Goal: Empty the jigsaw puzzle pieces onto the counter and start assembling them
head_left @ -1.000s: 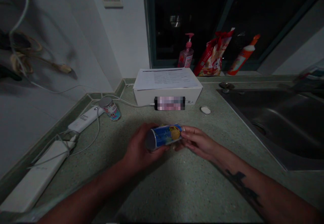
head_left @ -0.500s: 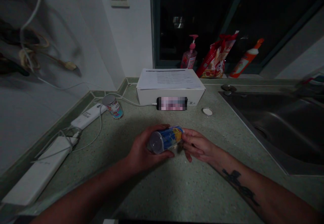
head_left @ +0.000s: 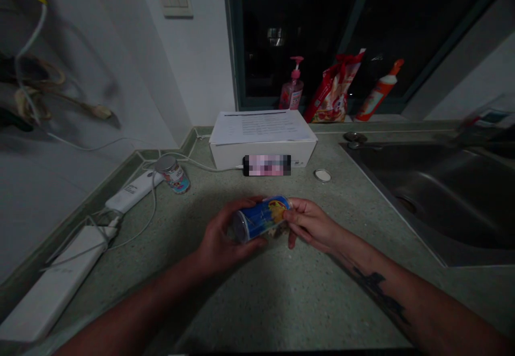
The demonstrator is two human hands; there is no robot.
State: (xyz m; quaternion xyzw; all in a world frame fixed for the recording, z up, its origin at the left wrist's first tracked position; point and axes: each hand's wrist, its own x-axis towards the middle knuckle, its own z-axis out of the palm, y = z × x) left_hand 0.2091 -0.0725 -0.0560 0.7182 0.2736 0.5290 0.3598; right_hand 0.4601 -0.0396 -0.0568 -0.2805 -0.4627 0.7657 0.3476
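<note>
Both my hands hold a blue can (head_left: 262,217) with a yellow picture on its label, tilted on its side above the counter. My left hand (head_left: 225,230) wraps around the end with the clear, greyish cap. At the other end, the fingers of my right hand (head_left: 308,222) pinch the can's edge. Something small and pale shows under the can near my right fingers, too dim to name. Beyond my right hand, a small round lid (head_left: 322,175) with a pale inside lies on the counter.
A jar (head_left: 174,174) with a grey lid stands at the left beside white power strips (head_left: 56,281) and cables. A white box (head_left: 263,149) with papers on top stands behind, a phone (head_left: 267,165) leaning against it. The sink (head_left: 454,200) is at the right.
The can has turned slightly, so more of its printed side faces me and less of the capped end. My view has shifted a little to the right.
</note>
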